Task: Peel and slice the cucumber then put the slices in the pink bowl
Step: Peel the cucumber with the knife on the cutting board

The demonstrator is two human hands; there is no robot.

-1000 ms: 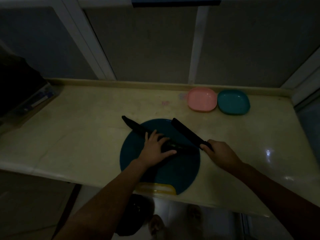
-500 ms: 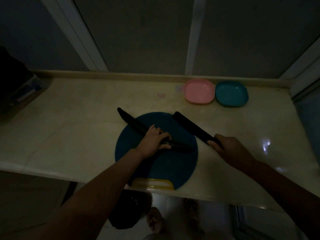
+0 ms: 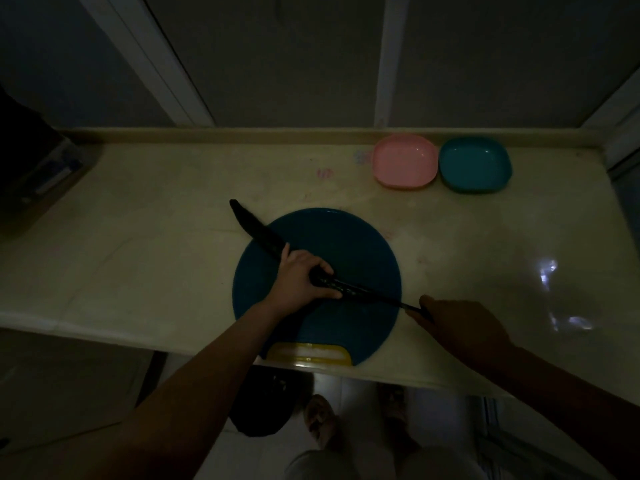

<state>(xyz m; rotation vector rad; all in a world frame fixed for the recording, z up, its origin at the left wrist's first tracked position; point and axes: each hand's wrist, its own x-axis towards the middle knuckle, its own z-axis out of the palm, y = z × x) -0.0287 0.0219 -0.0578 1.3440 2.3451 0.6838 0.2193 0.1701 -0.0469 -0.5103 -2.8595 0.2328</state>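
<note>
A long dark cucumber (image 3: pixel 254 232) lies slantwise across the round blue cutting board (image 3: pixel 343 237), its far end poking off the board's left edge. My left hand (image 3: pixel 301 282) grips the cucumber near its middle. My right hand (image 3: pixel 460 323) holds a knife (image 3: pixel 391 301) by the handle just off the board's right edge; the blade lies low along the cucumber's near end. The pink bowl (image 3: pixel 405 161) sits with nothing in it at the back right of the counter. The scene is dim.
A teal bowl (image 3: pixel 475 164) stands right beside the pink one. A dark box-like object (image 3: pixel 38 174) sits at the counter's far left. The cream counter (image 3: pixel 156 254) ends at a near edge just below the board's yellow handle (image 3: pixel 310 353). My feet show below.
The knife, earlier held raised and pointing away over the board's right side, has swung down flat along the cucumber's near end. My left hand keeps its grip on the cucumber.
</note>
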